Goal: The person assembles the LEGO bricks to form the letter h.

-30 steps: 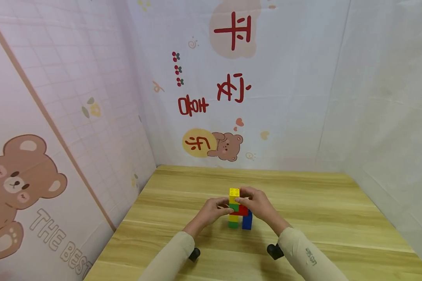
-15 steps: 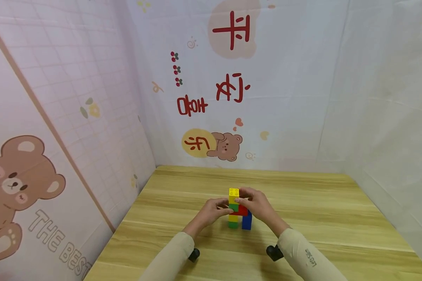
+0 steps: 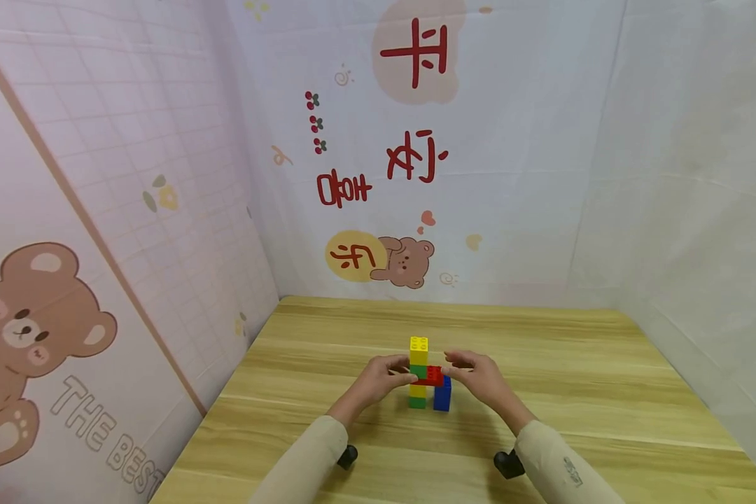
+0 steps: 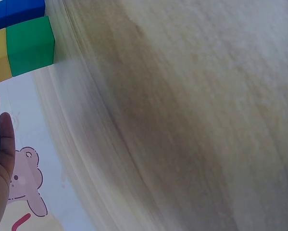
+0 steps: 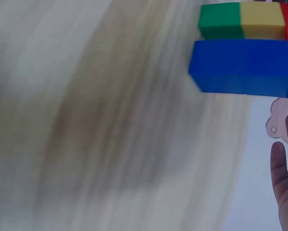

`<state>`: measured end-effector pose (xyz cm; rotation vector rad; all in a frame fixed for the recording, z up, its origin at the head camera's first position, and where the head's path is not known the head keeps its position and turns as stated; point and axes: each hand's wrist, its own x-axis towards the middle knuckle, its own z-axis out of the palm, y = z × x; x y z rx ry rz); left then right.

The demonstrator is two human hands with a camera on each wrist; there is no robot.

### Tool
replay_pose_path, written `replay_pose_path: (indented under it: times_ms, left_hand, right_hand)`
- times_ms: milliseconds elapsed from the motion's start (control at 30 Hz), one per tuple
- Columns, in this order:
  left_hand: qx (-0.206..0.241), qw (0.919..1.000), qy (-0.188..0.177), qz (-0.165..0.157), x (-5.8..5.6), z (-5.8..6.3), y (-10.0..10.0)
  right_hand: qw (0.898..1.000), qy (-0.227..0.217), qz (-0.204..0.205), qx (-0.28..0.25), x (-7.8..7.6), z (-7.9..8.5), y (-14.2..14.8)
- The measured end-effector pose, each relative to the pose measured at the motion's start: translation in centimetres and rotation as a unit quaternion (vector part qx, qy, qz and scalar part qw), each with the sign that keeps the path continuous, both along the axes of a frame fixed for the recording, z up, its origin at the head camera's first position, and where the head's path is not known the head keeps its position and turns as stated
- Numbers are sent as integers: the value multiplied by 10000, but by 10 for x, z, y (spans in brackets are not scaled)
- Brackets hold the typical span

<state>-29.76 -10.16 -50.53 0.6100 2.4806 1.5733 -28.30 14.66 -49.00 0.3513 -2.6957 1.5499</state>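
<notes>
A toy brick structure stands on the wooden table (image 3: 327,329) in the head view. Its left column has a yellow brick (image 3: 418,352) on top of a green brick (image 3: 418,372), with a red brick (image 3: 437,376) below reaching across to a blue column (image 3: 442,397). Under the red one are another yellow brick (image 3: 418,391) and a lower green brick (image 3: 417,403), also seen in the left wrist view. My left hand (image 3: 383,378) pinches the left column at mid-height, thumb in front, fingers partly hidden behind it. My right hand (image 3: 480,378) is spread beside the red brick's right end, holding nothing.
A white patterned cloth wall (image 3: 510,210) rises behind the table, and others flank it left and right. Black wrist devices (image 3: 348,457) hang under both sleeves.
My right hand has let go of the top yellow brick and moved right and slightly down, uncovering the red brick's studs. The left hand and the structure stay in place.
</notes>
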Motion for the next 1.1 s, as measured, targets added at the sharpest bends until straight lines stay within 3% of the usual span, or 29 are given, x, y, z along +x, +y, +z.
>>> replay_pose_path:
  times_ms: [400, 733, 1100]
  left_hand:
    - [6, 10000, 20, 26, 1, -6, -2]
    - [-31, 10000, 21, 33, 3, -11, -4]
    - [5, 9999, 47, 118, 5, -11, -2]
  right_hand:
    - [9994, -309, -101, -68, 8, -32, 2]
    - [9975, -427, -333, -453, 13, -40, 0]
    - [9974, -358, -193, -588, 15, -42, 1]
